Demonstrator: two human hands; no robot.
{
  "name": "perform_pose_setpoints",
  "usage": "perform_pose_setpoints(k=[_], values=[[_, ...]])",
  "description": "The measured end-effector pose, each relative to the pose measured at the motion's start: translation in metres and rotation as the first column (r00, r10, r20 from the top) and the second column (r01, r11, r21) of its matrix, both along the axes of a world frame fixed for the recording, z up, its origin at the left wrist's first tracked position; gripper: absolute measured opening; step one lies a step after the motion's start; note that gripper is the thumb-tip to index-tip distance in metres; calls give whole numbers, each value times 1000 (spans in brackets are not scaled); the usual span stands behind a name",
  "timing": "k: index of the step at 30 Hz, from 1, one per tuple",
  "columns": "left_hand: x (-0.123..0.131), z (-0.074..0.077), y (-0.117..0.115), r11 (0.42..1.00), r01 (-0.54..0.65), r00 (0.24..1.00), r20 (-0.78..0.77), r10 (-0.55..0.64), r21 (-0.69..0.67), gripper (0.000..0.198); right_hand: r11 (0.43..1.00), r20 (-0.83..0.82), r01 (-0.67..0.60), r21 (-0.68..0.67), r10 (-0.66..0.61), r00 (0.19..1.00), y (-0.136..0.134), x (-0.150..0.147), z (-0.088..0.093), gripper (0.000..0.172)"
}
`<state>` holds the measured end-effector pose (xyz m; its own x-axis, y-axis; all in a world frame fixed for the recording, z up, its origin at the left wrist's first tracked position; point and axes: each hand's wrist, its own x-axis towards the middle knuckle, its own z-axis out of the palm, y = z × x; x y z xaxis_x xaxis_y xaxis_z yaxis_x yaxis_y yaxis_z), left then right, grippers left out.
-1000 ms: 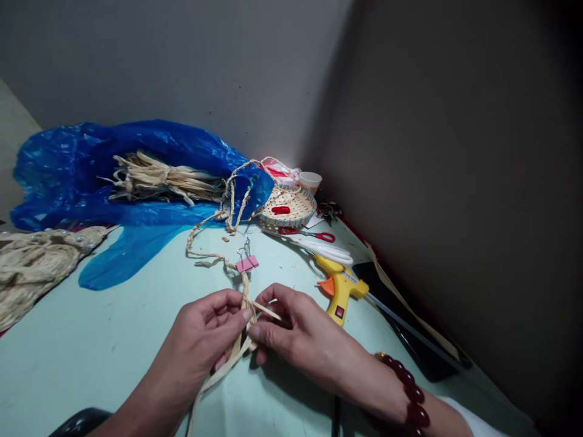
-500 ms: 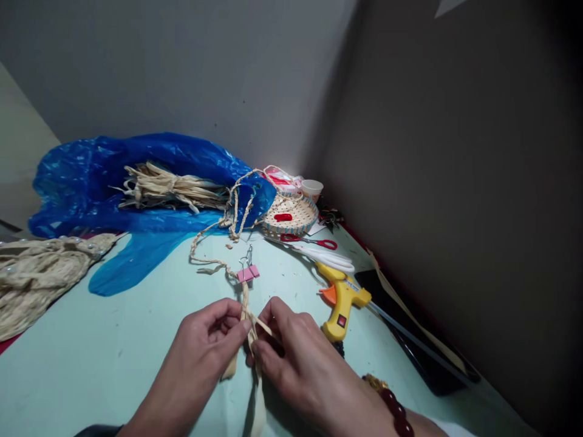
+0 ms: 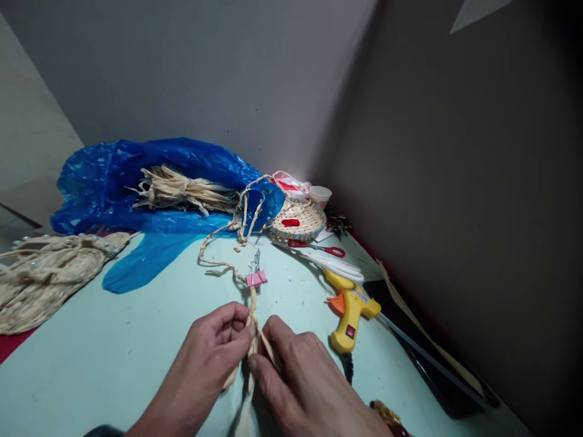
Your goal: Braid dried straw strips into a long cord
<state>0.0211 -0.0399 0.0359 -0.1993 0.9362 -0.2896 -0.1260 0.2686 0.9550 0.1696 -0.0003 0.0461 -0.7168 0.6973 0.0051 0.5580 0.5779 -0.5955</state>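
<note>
Seen from the head camera, the person's two hands meet low over the pale green bench (image 3: pixel 150 340), at work on a straw-coloured braid (image 3: pixel 253 303). The left hand (image 3: pixel 212 355) has a narrow grip, thumb and forefinger pinching the braid where its plaited part ends. Just beside it, the right hand (image 3: pixel 303 379) is curled in, its grip closed around a loose strip (image 3: pixel 268 349) that slants off the braid; other strips hang down between the hands towards the near edge. Above the fingers a pink binder clip (image 3: pixel 256 278) is clamped across the braid (its wire handles point away from the person), and a thinner plaited cord (image 3: pixel 221 264) winds on from there towards a blue plastic bag (image 3: pixel 93 182). A tied bundle of dry strips (image 3: pixel 186 189) lies on that bag. Over to the right I see a yellow glue gun (image 3: pixel 348 315), red-handled scissors (image 3: pixel 334 250) and a shallow woven basket (image 3: pixel 315 220) with a small red object (image 3: pixel 290 223) in it. A beaded woven piece (image 3: pixel 64 273) lies at the left.
</note>
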Motion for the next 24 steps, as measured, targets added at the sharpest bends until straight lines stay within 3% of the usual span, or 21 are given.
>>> perform_pose_setpoints(k=[4,7,12,15,19,24], values=[[-5,0,1,999,14,999,-29,-15,-31,15,995,33,61,-78,-58,998,6,3,6,32],[-5,1,-1,999,-6,999,-50,4,-53,16,982,27,68,-175,-64,998,12,5,7,39],[-1,1,0,997,-41,998,-40,38,-70,14,961,-84,41,-272,-66,994,16,6,3,24],[1,-2,0,998,-58,983,-177,50,-37,14,945,-95,70,-320,-106,990,18,3,-1,17],[2,-4,-2,998,-59,905,-420,65,27,16,925,-117,99,-368,-152,982,21,-1,-6,14],[3,-3,-7,997,-51,873,-483,71,54,20,918,-183,102,-383,-184,966,21,-5,-8,9]])
